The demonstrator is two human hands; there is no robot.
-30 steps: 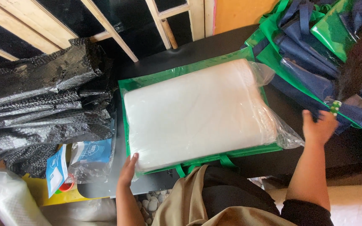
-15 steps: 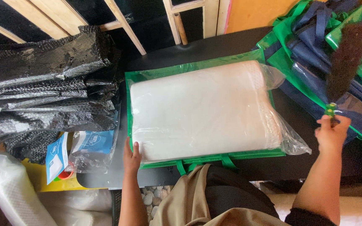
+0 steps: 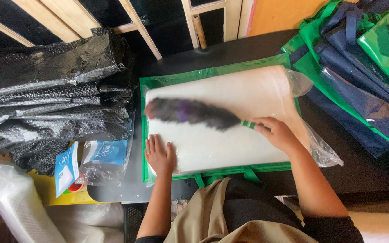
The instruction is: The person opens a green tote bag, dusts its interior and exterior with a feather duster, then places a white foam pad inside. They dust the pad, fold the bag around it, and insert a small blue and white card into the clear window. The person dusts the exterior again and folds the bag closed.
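One dark, blurred feather brush (image 3: 194,113), gripped by its green handle in the right hand's (image 3: 279,134) curled fingers, crosses the white plastic-wrapped pad (image 3: 230,121) on the green bag (image 3: 212,74), left hand (image 3: 160,155) flat, fingers together; hard sweeps might tear the loose wrap.

White pad (image 3: 230,144) in green bag (image 3: 212,74); dark brush (image 3: 192,112) w/ purple patch, green-striped handle; black bubble wrap (image 3: 46,90); navy/green bags (image 3: 361,58).

The brush (image 3: 194,113) is blurred by motion; its handle is hidden inside the right hand (image 3: 278,134).
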